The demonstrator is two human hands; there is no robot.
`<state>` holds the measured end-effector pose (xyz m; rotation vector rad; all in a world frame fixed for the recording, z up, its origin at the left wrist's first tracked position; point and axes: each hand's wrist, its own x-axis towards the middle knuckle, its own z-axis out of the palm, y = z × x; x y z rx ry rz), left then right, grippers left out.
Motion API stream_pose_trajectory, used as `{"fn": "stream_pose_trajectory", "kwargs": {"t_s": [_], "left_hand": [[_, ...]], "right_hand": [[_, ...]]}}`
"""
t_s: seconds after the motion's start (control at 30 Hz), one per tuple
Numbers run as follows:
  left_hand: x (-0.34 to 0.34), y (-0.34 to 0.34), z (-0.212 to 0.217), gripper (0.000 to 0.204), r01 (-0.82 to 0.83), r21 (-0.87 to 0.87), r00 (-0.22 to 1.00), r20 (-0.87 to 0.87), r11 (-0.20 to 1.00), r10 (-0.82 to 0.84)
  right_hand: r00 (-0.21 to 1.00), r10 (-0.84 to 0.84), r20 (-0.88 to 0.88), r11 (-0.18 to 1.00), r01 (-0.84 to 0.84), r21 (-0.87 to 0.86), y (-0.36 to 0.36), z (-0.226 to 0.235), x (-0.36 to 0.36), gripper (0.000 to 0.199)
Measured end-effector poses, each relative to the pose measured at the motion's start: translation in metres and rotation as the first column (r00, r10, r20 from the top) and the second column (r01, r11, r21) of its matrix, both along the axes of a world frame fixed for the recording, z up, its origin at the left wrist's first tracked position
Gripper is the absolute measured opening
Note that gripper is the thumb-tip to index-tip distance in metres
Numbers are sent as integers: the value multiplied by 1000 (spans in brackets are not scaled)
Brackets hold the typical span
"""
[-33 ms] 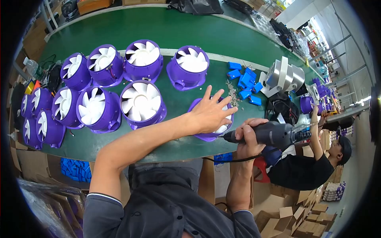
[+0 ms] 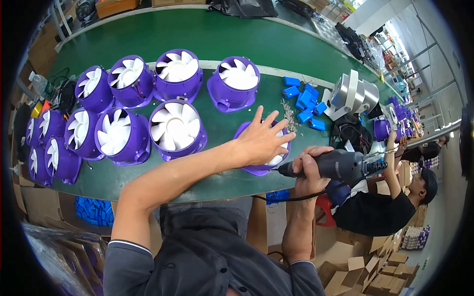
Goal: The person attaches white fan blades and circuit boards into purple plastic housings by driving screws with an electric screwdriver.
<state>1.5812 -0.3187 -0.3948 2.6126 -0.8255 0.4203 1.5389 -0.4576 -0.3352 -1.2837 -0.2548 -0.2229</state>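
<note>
A purple fan housing with white blades lies at the front edge of the green table, largely covered by my left hand. That hand rests across it with the fingers spread. My right hand is wrapped round a black electric screwdriver, held level, its tip pointing left at the housing's near right side. Whether the tip touches a screw cannot be made out. A scatter of small screws lies just beyond my left fingertips, beside several blue box-shaped parts.
Several more purple fans with white blades stand in rows to the left. A silver metal device and a black bag are at the right. The screwdriver's cord hangs below the table edge. A co-worker sits at the right.
My hands, the screwdriver and the fan have stayed in place. At the far right, another person in the background has shifted more into view.
</note>
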Motion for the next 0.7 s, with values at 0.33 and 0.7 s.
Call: {"fn": "stream_pose_trajectory", "kwargs": {"t_s": [0.33, 0.7], "left_hand": [[3, 2, -1, 47, 21, -139, 1000, 3, 990, -21], [-17, -26, 28, 90, -287, 155, 931, -187, 945, 313]], "right_hand": [[985, 164, 48, 984, -167, 57, -15, -5, 6, 15], [993, 63, 104, 998, -61, -25, -41, -1, 9, 23]]}}
